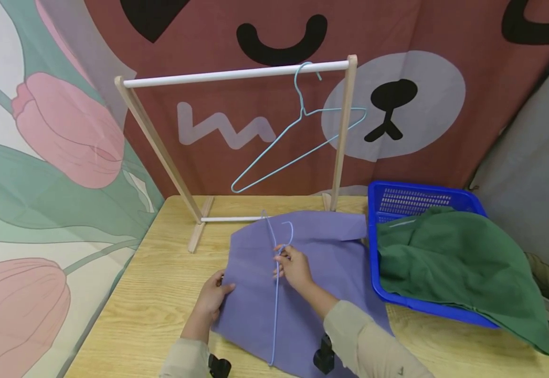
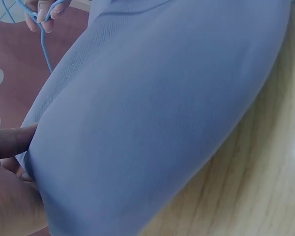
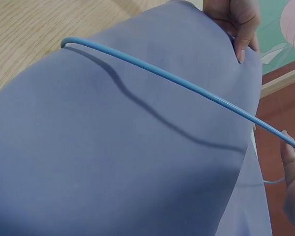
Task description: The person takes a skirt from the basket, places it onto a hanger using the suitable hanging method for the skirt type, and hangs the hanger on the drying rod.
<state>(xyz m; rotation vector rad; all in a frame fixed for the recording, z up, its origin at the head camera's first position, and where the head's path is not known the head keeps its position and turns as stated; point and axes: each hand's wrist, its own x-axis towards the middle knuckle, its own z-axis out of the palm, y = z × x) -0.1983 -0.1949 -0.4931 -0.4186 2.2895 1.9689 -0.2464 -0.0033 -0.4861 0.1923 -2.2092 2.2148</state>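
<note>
A purple garment (image 1: 333, 262) lies spread on the wooden table, its top end close to the rack. At the garment's left edge my left hand (image 1: 212, 298) pinches the fabric, the thumb on top and the other fingers partly hidden beneath. My right hand (image 1: 297, 269) holds a thin light-blue clothes hanger (image 3: 187, 87) near the base of its hook, over the garment. One arm of the hanger points toward me, and its shadow falls on the cloth in the right wrist view. In the left wrist view the fabric (image 2: 152, 98) bulges up beside the left thumb.
Behind the garment stands a small clothes rack (image 1: 236, 76) with wooden legs and white bars. Another light-blue hanger (image 1: 284, 168) hangs bare at its right end. To the right, a blue plastic basket (image 1: 373, 257) holds a green garment (image 1: 458, 257) that spills over its rim.
</note>
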